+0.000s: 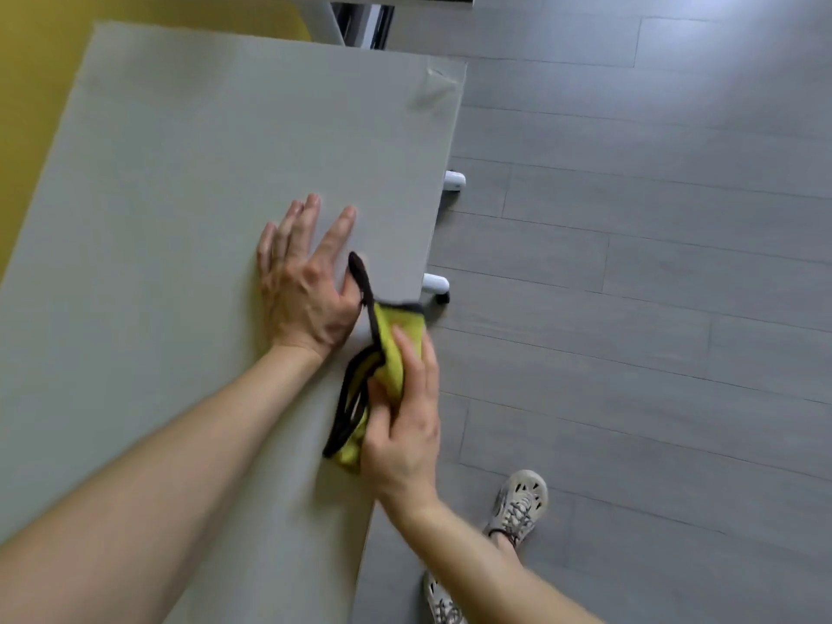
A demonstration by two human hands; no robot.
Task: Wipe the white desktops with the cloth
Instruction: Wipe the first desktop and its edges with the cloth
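A white desktop (189, 182) fills the left and middle of the head view, running from top to bottom. My left hand (306, 281) rests flat on it near the right edge, fingers spread and straight. A yellow cloth with dark trim (391, 353) lies bunched along that right edge, and one dark strip of it reaches up beside my left thumb. My right hand (405, 425) grips the cloth from the edge side, with fingers over the yellow fabric and the thumb curled into the folds.
Grey plank floor (653, 263) spreads to the right of the desk. White desk feet with casters (436, 286) stick out under the edge. My shoes (517, 502) stand close to the desk. A yellow wall (36, 83) is at left, and another desk frame (355, 15) at top.
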